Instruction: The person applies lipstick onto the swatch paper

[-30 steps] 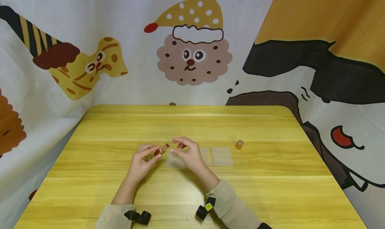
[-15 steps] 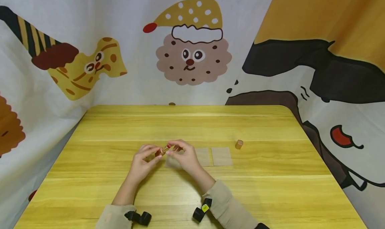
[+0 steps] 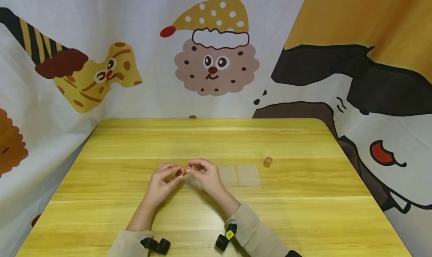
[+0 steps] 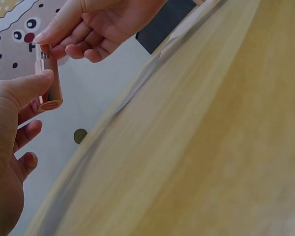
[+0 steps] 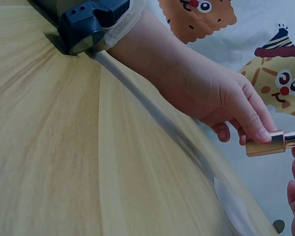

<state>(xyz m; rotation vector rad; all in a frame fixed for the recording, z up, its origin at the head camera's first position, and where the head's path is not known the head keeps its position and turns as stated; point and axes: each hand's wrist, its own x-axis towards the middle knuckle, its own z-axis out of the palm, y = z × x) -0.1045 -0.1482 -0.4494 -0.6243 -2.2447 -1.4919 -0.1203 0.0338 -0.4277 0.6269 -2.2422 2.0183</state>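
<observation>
In the head view my left hand (image 3: 161, 182) pinches the rose-gold base of a lipstick (image 3: 182, 171) between thumb and fingers. My right hand (image 3: 207, 175) meets it from the other side, thumb and index finger pinching its upper end; these fingers hide most of the red tip. Seen from the left wrist, the lipstick (image 4: 51, 88) stands with its base downward, the left thumb across its side and the right fingertips at the top. From the right wrist, the metallic tube (image 5: 265, 146) lies sideways between both hands. Off to the right stands the lipstick's cap (image 3: 268, 162).
A row of beige paper squares lies on the wooden table (image 3: 290, 212): one at the right (image 3: 248, 175), a middle square (image 3: 227, 175) and a left square (image 3: 193, 183) partly under the right hand. Behind the table hangs a printed curtain (image 3: 145, 99).
My right hand has moved left and slightly down, its fingertips closing from just beside the red tip onto the lipstick's upper end. The left hand has hardly moved.
</observation>
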